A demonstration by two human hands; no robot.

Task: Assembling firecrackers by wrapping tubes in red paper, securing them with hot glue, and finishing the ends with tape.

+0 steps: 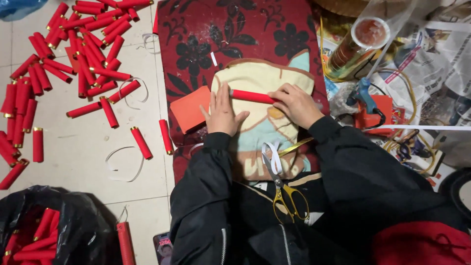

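**First onlooker:** A person in a dark jacket sits on the floor, working over a cream cushion that lies on a red flowered rug. Both hands rest on one red paper tube, lying crosswise on the cushion.

**Second onlooker:** How are the hands set?

**First onlooker:** The left hand is flat, fingers together and stretched forward, their tips on the tube's left end, likely to keep it from rolling off. The right hand curls over the right end, fingers bent and pressing down on it; whether they pinch it, I cannot tell from here.

**Second onlooker:** And around them?

**First onlooker:** A red square sheet sits just beside the left hand, half on the cushion's edge, within easy reach. Yellow-handled scissors lie on the lap, blades toward the cushion. A blue glue gun rests to the right on newspaper, near a clear-wrapped roll.

**Second onlooker:** The finished ones?

**First onlooker:** Scattered red tubes cover the tiled floor to the left, well apart from the cushion; more fill a black bag at the lower left.
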